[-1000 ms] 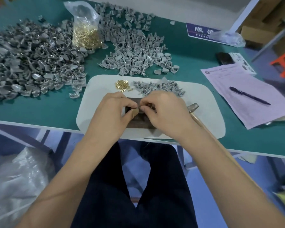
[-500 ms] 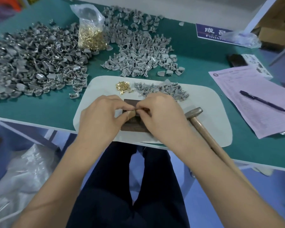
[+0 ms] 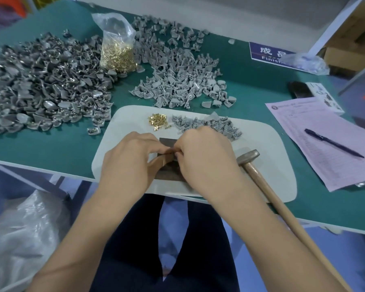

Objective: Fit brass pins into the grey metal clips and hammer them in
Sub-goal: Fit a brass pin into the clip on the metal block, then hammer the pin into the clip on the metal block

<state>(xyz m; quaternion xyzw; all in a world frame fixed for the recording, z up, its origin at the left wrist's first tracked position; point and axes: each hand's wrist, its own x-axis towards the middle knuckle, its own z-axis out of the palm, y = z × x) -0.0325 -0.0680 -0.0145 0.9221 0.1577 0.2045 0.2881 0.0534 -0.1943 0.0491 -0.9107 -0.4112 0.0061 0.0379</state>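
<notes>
— At the near edge of the worktop (image 3: 51,157), what are the hands doing?
— Left hand (image 3: 131,163) and right hand (image 3: 204,159) meet fingertip to fingertip over a dark block (image 3: 167,142) on a white mat (image 3: 268,165). Each grip is narrow, pinched on something small; the piece itself is hidden, so whether it is pin or clip cannot be told.
— And the hammer (image 3: 249,157)?
— Lying on the mat just right of the right wrist, handle running off toward the viewer.
— Supplies?
— Beyond the hands, loose brass pins (image 3: 157,121) and a row of grey clips (image 3: 211,125) sit on the mat. Farther back, two clip heaps (image 3: 177,76) flank a bag of pins (image 3: 117,51). To the right, a pen (image 3: 333,145) rests on a pink form (image 3: 316,131).
</notes>
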